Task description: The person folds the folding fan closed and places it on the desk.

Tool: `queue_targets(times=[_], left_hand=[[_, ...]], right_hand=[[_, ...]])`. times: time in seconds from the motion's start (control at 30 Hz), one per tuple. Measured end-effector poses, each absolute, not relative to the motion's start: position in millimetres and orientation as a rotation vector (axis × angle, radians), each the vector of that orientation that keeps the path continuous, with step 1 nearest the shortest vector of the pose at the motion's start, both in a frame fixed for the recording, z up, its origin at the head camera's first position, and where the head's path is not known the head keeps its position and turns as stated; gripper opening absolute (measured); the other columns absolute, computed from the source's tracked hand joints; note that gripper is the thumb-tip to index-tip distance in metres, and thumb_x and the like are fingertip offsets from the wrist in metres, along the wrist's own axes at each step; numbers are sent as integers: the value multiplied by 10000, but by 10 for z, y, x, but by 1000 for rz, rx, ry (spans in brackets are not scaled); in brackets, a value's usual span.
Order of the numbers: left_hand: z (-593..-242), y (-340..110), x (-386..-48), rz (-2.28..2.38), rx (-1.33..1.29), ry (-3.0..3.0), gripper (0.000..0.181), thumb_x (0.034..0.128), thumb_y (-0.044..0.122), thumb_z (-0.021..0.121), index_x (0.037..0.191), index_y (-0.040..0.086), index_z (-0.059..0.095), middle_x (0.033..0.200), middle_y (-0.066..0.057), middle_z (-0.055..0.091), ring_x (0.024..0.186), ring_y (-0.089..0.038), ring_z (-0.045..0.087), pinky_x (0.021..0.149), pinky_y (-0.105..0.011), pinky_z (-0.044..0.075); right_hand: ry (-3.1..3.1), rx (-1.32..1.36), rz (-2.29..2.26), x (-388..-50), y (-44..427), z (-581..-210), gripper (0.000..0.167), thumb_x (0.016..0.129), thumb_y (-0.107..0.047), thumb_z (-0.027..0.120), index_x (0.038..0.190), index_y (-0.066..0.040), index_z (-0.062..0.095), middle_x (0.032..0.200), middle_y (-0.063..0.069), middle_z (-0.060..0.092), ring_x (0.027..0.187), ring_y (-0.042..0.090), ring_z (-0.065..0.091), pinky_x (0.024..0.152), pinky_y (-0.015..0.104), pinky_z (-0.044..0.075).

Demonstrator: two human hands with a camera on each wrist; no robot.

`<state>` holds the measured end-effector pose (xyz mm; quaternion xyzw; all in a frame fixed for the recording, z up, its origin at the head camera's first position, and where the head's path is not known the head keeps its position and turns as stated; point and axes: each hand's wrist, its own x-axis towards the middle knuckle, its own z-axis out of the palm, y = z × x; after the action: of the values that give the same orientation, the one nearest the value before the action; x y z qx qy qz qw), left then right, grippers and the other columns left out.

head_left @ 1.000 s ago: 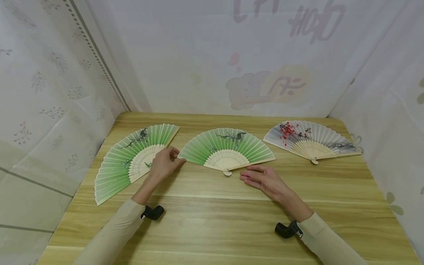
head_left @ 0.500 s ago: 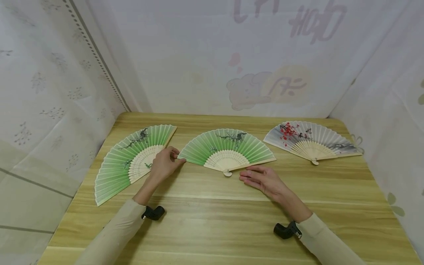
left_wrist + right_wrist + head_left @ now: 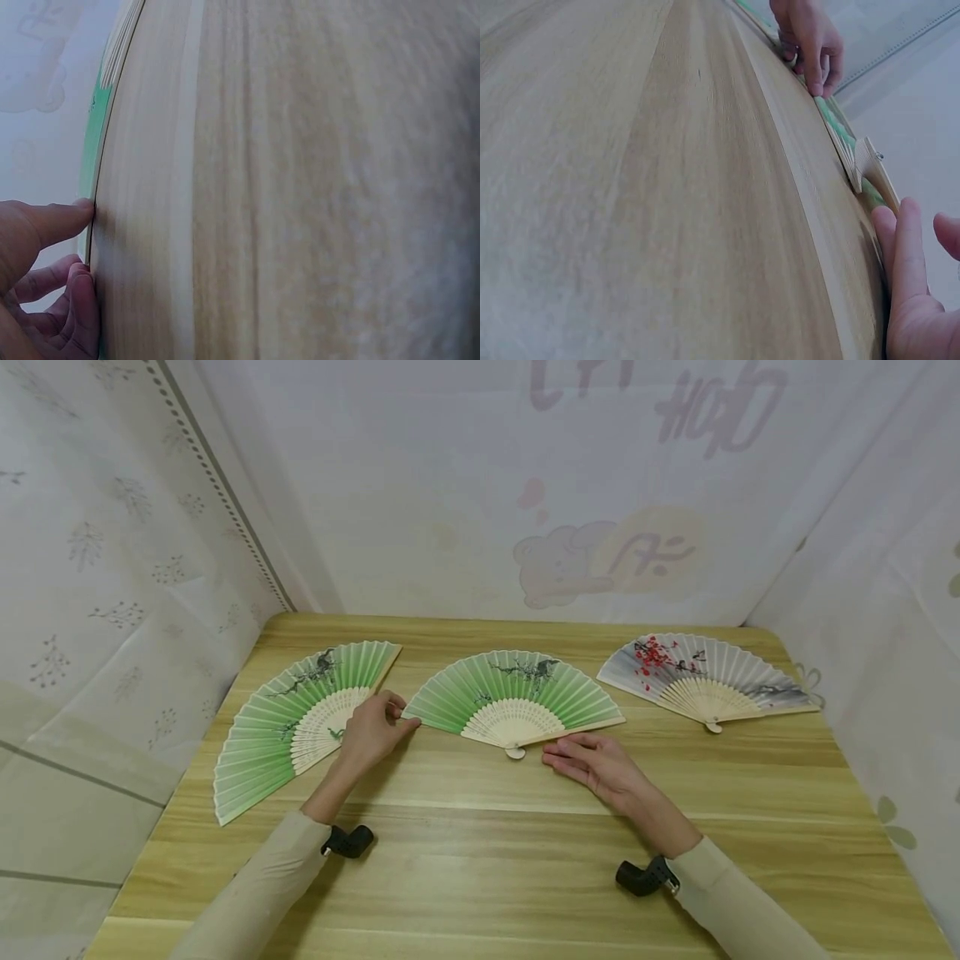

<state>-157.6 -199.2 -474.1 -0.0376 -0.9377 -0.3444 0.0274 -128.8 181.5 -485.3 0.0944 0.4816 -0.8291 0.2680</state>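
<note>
Left fan (image 3: 258, 752): unfolded, lying turned beside the left edge of the table (image 3: 480, 885), toward its far left corner. Green leaf fading to a pale rim, dark branch print, cream ribs. Its pivot is hidden behind the left wrist.

Left hand (image 3: 370, 727): positioned over the ribs of the left fan, reaching to the middle fan (image 3: 517, 685). Thumb and fingers pinch the left end of the middle fan, as the left wrist view confirms.

Middle fan: unfolded, near the middle of the far edge, with its pivot toward the near edge. Same green leaf and branch print; pleats evenly spread, ribs fully fanned, right guard slightly tilted.

Right hand (image 3: 600, 768): below the right guard of the middle fan. Fingers are extended and close together, with the thumb apart in the right wrist view; fingertips appear to touch the guard.

Right fan (image 3: 705, 681): unfolded near the far right corner, its right tip reaching the right edge. Grey-and-white leaf, red blossom, dark branches; neither hand is on it.

Status, by judgement: all three fans are spread; opening appears complete. Only alignment and release of the middle fan appear outstanding.
</note>
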Motion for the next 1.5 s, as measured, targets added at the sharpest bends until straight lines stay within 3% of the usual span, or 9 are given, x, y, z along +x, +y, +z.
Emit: queue_targets(times=[0.4, 0.8, 1.03, 1.5], left_hand=[[-4736, -1993, -1581, -1061, -82, -2923, 344, 904, 230, 807, 1070, -22, 642, 936, -138, 634, 831, -299, 602, 722, -494, 508], [-4704, -1969, -1591, -1064, -86, -2942, 358, 902, 219, 811, 1069, -45, 635, 937, -163, 637, 848, -321, 607, 737, -496, 512], [-4686, -1968, -1586, -1056, -76, -2959, 366, 904, 235, 808, 1072, -41, 635, 938, -153, 630, 854, -324, 604, 743, -492, 510], [-4681, -1963, -1595, -1060, -62, -2960, 361, 897, 234, 814, 1051, -37, 631, 929, -151, 628, 831, -318, 601, 728, -489, 510]], right_hand=[[1356, 309, -2246, -1279, 1704, -4831, 340, 1022, 67, 552, 1316, 187, 430, 1146, 244, 672, 1034, 315, 698, 922, 356, 536], [1438, 367, -2215, -1293, 1583, -4812, 261, 1016, 29, 593, 1232, 165, 534, 1095, 235, 690, 955, 297, 724, 820, 342, 582], [1450, 401, -2218, -1307, 1537, -4803, 266, 1031, -42, 601, 1208, 147, 539, 1077, 226, 696, 949, 288, 727, 829, 338, 578], [1407, 444, -2292, -1300, 1448, -4790, 132, 1040, -3, 565, 1126, 95, 544, 1031, 207, 711, 923, 281, 732, 798, 325, 586]])
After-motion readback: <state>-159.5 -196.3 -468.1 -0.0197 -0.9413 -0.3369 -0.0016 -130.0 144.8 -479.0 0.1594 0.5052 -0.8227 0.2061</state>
